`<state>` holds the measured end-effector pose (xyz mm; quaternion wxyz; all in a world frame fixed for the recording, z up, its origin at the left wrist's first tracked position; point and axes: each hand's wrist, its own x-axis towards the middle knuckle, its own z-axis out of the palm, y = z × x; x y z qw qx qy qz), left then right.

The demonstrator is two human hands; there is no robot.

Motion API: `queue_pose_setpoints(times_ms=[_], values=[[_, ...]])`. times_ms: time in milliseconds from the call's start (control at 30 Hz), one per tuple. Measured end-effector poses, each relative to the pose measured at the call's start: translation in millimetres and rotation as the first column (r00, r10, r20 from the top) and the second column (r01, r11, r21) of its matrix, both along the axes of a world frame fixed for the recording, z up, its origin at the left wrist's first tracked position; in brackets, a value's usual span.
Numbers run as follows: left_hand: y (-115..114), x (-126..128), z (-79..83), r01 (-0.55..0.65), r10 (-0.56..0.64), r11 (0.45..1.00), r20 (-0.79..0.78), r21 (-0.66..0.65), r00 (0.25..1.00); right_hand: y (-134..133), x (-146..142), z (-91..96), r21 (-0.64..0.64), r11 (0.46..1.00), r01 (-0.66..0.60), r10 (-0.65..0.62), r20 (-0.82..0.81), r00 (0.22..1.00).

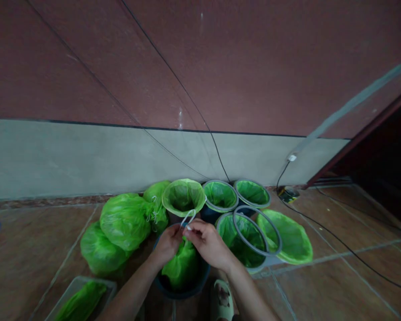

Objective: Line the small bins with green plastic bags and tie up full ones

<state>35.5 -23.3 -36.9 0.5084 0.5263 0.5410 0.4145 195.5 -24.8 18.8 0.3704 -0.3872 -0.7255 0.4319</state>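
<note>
A green garbage bag (182, 269) sits gathered at its neck inside a dark blue bin (200, 278) in front of me. White drawstring (193, 216) loops stick up from the bag's neck. My left hand (169, 243) is closed at the left of the neck, its fingers pinching the drawstring. From the right, my right hand (207, 240) pinches the white string between thumb and fingers, close to the left hand. Just beyond them stands a bin lined with a light green bag (183, 196), its mouth spread open.
Tied, full green bags (125, 220) lie to the left by the wall. Several lined bins (220, 196) stand on the right, with a loose grey ring (258, 229) across one. A clear tray (112, 290) holds green bags at lower left. A black cable (341, 249) crosses the floor.
</note>
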Motion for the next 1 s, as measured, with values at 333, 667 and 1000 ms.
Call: queue_pose_setpoints(times_ms=[333,667,1000], values=[[2.0,9.1,-8.2,0.266,-0.196,0.956,-0.404,0.124,0.894,23.0,-1.8,-15.1,-0.186,0.982,-0.018,-0.020,-0.198,0.980],[19.8,-12.3,-5.6,0.313,-0.334,0.942,-0.226,-0.121,0.915,32.7,7.8,-41.3,-0.134,0.990,-0.049,0.086,0.285,0.955],[23.0,-16.7,-2.5,0.195,-0.197,0.980,-0.188,-0.028,0.962,26.3,21.7,-48.5,-0.545,0.838,-0.003,0.231,0.350,0.908]])
